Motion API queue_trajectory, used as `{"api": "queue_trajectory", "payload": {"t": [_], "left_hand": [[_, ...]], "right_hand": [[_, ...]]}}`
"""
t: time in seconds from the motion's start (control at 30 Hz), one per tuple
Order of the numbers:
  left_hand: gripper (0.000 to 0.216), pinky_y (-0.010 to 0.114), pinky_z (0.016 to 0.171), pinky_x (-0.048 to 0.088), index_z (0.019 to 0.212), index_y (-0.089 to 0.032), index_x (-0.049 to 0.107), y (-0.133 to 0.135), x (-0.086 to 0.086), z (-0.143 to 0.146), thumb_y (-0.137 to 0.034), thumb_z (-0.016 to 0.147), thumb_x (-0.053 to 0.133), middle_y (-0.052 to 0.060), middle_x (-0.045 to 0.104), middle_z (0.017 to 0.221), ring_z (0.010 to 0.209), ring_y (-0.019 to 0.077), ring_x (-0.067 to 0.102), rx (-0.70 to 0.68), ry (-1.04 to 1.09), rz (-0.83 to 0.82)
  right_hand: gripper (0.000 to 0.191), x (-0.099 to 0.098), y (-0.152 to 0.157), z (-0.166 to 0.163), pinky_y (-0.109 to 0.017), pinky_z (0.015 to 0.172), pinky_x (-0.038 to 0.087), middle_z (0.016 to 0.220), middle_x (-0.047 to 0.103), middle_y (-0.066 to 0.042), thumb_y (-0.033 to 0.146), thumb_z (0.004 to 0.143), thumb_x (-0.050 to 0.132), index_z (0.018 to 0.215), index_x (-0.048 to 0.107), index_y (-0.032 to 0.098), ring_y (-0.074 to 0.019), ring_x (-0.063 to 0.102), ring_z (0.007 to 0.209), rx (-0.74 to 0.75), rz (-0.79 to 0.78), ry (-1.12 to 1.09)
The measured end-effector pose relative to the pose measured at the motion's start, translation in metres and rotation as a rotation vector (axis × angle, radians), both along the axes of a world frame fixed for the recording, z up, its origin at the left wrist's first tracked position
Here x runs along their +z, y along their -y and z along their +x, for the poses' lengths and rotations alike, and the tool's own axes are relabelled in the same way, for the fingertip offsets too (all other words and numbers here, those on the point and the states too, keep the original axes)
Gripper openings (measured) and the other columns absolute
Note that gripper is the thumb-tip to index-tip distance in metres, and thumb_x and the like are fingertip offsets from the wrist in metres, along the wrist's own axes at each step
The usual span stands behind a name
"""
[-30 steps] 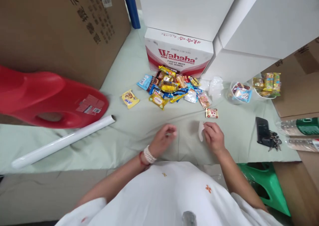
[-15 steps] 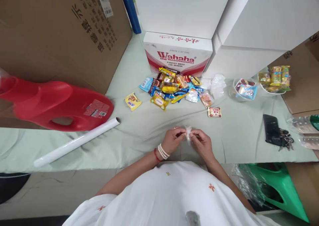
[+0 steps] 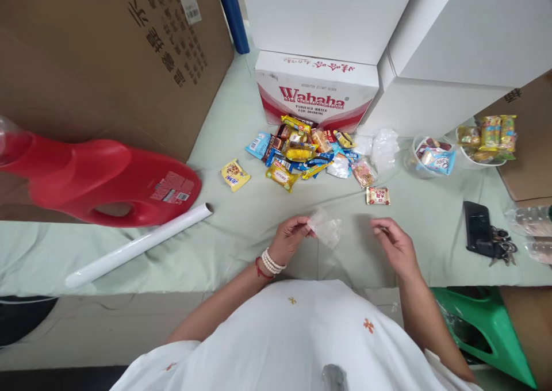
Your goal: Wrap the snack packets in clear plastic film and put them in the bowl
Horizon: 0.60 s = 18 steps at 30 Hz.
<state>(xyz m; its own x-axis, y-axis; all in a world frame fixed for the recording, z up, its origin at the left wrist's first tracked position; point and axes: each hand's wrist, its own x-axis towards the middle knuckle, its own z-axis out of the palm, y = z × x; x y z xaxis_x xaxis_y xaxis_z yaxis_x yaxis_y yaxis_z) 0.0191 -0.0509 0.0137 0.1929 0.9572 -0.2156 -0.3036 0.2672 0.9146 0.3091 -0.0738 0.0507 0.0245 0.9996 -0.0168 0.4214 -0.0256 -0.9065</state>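
Observation:
My left hand [image 3: 291, 238] is closed in a pinch on one edge of a small clear plastic bag [image 3: 328, 230], which spreads out to the right above the cloth. My right hand [image 3: 395, 246] is apart from the bag, its thumb and fingers loosely bent and a little separated, with nothing visible in them. Just beyond it lies a small red and cream snack packet [image 3: 378, 196]. A pile of wrapped snacks [image 3: 299, 152] sits farther back, with a yellow cookie packet [image 3: 235, 175] on its left and crumpled clear plastic bags [image 3: 385, 149] on its right.
A Wahaha carton [image 3: 317, 95] stands behind the pile. Two tubs of snacks, a near one [image 3: 416, 164] and a far one [image 3: 483, 161], are at right, above a black phone [image 3: 476, 224] and keys [image 3: 503, 247]. At left are a red jug [image 3: 142, 167] and a white roll [image 3: 142, 244].
The bag was bunched between both hands; now it is spread out in my left hand alone. My right hand has let go and moved right.

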Motion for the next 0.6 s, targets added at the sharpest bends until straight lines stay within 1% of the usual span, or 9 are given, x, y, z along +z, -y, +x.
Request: {"api": "queue_trajectory", "payload": {"t": [0.1,0.13,0.2,0.27,0.33,0.37,0.47,0.53,0.6], "left_hand": [[0.038,0.028,0.068,0.051,0.089,-0.017,0.073,-0.004,0.004,0.002,-0.053,0.08,0.079,0.003,0.072,0.074,0.067,0.0153,0.066,-0.067,0.026,0.008],[0.038,0.028,0.068,0.05,0.089,-0.017,0.072,-0.005,0.005,0.003,-0.053,0.08,0.079,0.003,0.071,0.074,0.067,0.0152,0.066,-0.082,0.023,0.013],[0.039,0.027,0.069,0.05,0.091,-0.017,0.07,-0.008,0.007,0.002,-0.053,0.079,0.079,0.003,0.07,0.076,0.069,0.0143,0.064,-0.023,-0.027,0.022],[0.039,0.025,0.065,0.048,0.092,-0.018,0.066,-0.008,0.008,0.0,-0.051,0.076,0.082,0.0,0.067,0.076,0.067,0.0123,0.06,0.184,-0.123,0.005],[0.04,0.022,0.056,0.043,0.089,-0.02,0.06,-0.005,0.009,-0.001,-0.054,0.076,0.079,-0.003,0.062,0.071,0.062,0.0109,0.055,0.35,-0.199,-0.05],[0.041,0.022,0.052,0.04,0.086,-0.021,0.058,-0.003,0.01,-0.001,-0.057,0.08,0.075,-0.004,0.059,0.068,0.059,0.0112,0.054,0.354,-0.217,-0.079],[0.041,0.023,0.048,0.04,0.085,-0.02,0.059,-0.003,0.011,0.006,-0.06,0.083,0.068,-0.001,0.061,0.073,0.064,0.014,0.058,0.207,-0.241,-0.142],[0.039,0.022,0.049,0.041,0.083,-0.019,0.061,-0.008,0.011,0.013,-0.053,0.074,0.078,-0.001,0.061,0.075,0.066,0.014,0.057,0.174,-0.243,-0.179],[0.036,0.022,0.051,0.04,0.079,-0.019,0.061,-0.015,0.01,0.017,-0.046,0.069,0.082,-0.003,0.059,0.07,0.063,0.0121,0.054,0.169,-0.203,-0.208]], "right_hand": [[0.044,0.0,-0.023,-0.023,-0.035,0.097,0.051,0.129,0.066,-0.008,0.039,0.091,0.069,0.133,0.063,0.027,-0.0224,0.063,0.116,0.201,-0.031,-0.061],[0.047,-0.002,-0.03,-0.034,-0.035,0.095,0.052,0.128,0.067,-0.008,0.039,0.089,0.07,0.133,0.062,0.025,-0.0227,0.064,0.114,0.287,-0.082,-0.095],[0.038,-0.008,-0.039,-0.055,-0.031,0.082,0.054,0.11,0.072,-0.006,0.041,0.088,0.069,0.12,0.068,0.021,-0.0208,0.068,0.097,0.39,-0.197,-0.143],[0.026,-0.014,-0.041,-0.074,-0.027,0.069,0.05,0.087,0.071,-0.002,0.043,0.089,0.065,0.099,0.07,0.019,-0.0177,0.064,0.077,0.36,-0.246,-0.128],[0.022,-0.019,-0.039,-0.09,-0.027,0.066,0.047,0.077,0.067,-0.001,0.04,0.09,0.061,0.089,0.068,0.019,-0.017,0.06,0.071,0.242,-0.18,-0.024],[0.019,-0.021,-0.037,-0.097,-0.028,0.068,0.047,0.078,0.067,-0.002,0.037,0.09,0.06,0.087,0.068,0.02,-0.0176,0.06,0.072,0.188,-0.118,0.048],[0.015,-0.02,-0.029,-0.113,-0.031,0.074,0.046,0.083,0.068,-0.005,0.03,0.089,0.057,0.086,0.068,0.021,-0.02,0.061,0.078,0.146,0.025,0.186],[0.014,-0.019,-0.026,-0.118,-0.031,0.074,0.045,0.082,0.067,-0.005,0.032,0.089,0.06,0.086,0.069,0.022,-0.0199,0.06,0.078,0.17,0.023,0.134],[0.016,-0.018,-0.024,-0.118,-0.029,0.068,0.044,0.077,0.064,-0.002,0.037,0.087,0.066,0.085,0.069,0.022,-0.0177,0.056,0.071,0.161,-0.078,-0.044]]}}
